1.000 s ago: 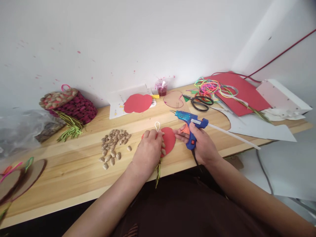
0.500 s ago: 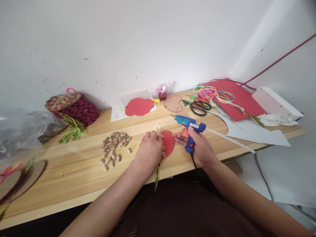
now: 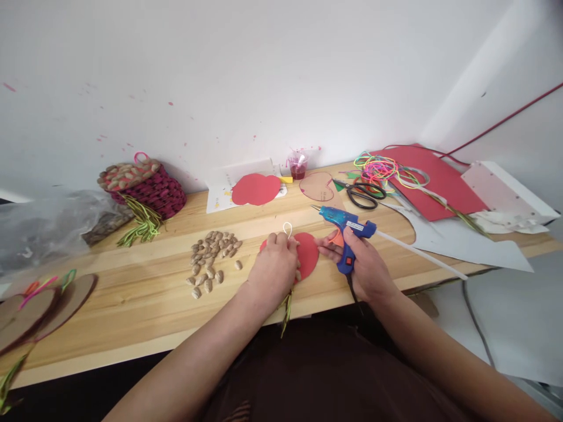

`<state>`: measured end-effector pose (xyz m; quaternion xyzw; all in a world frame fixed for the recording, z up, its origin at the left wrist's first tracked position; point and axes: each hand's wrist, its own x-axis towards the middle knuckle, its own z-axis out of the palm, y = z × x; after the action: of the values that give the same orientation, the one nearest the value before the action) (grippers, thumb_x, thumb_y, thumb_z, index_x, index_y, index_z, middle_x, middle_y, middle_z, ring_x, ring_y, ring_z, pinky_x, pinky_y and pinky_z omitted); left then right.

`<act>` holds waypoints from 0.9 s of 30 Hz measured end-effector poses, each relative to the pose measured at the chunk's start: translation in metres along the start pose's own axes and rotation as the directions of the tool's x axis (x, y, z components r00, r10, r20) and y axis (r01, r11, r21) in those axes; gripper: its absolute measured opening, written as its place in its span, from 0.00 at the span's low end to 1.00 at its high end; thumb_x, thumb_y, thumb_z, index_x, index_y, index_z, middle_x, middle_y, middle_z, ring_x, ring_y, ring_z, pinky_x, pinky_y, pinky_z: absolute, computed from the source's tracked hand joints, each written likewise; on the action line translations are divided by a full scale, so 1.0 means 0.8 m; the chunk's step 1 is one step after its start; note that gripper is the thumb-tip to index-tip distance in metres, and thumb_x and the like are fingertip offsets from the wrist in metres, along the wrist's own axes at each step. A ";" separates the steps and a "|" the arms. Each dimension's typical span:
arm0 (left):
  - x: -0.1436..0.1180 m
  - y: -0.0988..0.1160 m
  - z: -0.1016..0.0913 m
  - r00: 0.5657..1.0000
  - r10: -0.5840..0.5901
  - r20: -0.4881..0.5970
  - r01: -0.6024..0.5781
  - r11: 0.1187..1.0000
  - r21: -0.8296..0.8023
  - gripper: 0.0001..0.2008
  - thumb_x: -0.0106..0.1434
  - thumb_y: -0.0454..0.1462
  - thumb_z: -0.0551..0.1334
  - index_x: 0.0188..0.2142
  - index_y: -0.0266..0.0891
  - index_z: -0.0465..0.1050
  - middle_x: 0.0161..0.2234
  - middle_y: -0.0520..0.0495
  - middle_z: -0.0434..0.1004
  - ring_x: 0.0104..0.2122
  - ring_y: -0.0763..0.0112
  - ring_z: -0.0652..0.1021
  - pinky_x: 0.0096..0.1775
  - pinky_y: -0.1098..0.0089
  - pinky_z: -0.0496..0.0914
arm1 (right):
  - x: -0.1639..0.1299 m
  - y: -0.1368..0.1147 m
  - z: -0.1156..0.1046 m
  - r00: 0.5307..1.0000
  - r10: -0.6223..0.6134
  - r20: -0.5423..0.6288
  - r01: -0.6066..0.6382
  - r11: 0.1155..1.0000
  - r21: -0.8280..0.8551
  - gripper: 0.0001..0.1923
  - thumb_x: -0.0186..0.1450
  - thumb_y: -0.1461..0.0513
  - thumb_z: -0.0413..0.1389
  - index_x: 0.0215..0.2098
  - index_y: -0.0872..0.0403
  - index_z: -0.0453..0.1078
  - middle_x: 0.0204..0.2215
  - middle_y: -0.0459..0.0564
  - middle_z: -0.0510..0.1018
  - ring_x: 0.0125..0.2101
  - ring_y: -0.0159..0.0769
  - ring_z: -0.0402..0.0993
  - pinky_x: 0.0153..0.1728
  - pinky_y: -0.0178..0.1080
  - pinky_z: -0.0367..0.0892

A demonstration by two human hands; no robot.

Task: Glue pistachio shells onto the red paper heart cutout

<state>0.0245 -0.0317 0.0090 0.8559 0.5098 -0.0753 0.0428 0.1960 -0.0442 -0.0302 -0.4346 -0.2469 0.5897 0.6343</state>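
Note:
My right hand (image 3: 363, 264) is wrapped round the handle of a blue glue gun (image 3: 345, 225) with an orange trigger. A long white glue stick (image 3: 422, 254) sticks out of its back, and its nozzle points left. My left hand (image 3: 275, 264) bends over a red paper heart (image 3: 310, 255), fingers drawn together and pressing down; what they hold is hidden. Some pale seeds show along the heart's middle beside my fingers. A white cord loop (image 3: 287, 228) stands above the heart, and a green tassel (image 3: 287, 313) hangs below it. Loose speckled seeds (image 3: 213, 252) lie left of my left hand.
At the back are a red paper shape (image 3: 255, 189), a cup of dark red liquid (image 3: 298, 167), black scissors (image 3: 363, 193) and tangled coloured cords (image 3: 380, 167). A seed-covered purple woven piece (image 3: 153, 193) leans on the wall at left. Cardboard shapes (image 3: 65, 308) lie front left.
The whole view has shifted, so the table's things appear a little farther right. Both hands keep nearly the same pose, the left on the heart and the right round the glue gun.

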 end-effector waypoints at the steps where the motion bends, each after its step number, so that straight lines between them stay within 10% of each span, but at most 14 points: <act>1: 0.000 0.000 0.000 1.000 -0.001 -0.006 0.001 1.000 -0.001 0.21 0.63 0.30 0.63 0.56 0.27 0.70 0.48 0.33 0.70 0.50 0.51 0.70 0.47 0.60 0.73 | 0.000 0.000 0.000 1.000 0.000 0.000 0.000 1.000 -0.002 0.20 0.54 0.47 0.70 0.29 0.54 0.76 0.27 0.50 0.82 0.41 0.48 0.84 0.41 0.44 0.80; 27: 0.000 -0.001 0.000 0.999 0.013 -0.045 -0.011 0.999 0.052 0.17 0.67 0.33 0.61 0.54 0.25 0.69 0.49 0.30 0.71 0.50 0.52 0.72 0.43 0.63 0.73 | 0.001 0.001 -0.002 1.000 -0.002 0.009 0.003 0.998 -0.055 0.19 0.56 0.46 0.69 0.30 0.53 0.76 0.28 0.51 0.82 0.43 0.49 0.84 0.44 0.46 0.80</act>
<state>0.0241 -0.0313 0.0093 0.8613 0.5033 -0.0687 0.0095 0.1967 -0.0442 -0.0318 -0.4490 -0.2663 0.5838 0.6218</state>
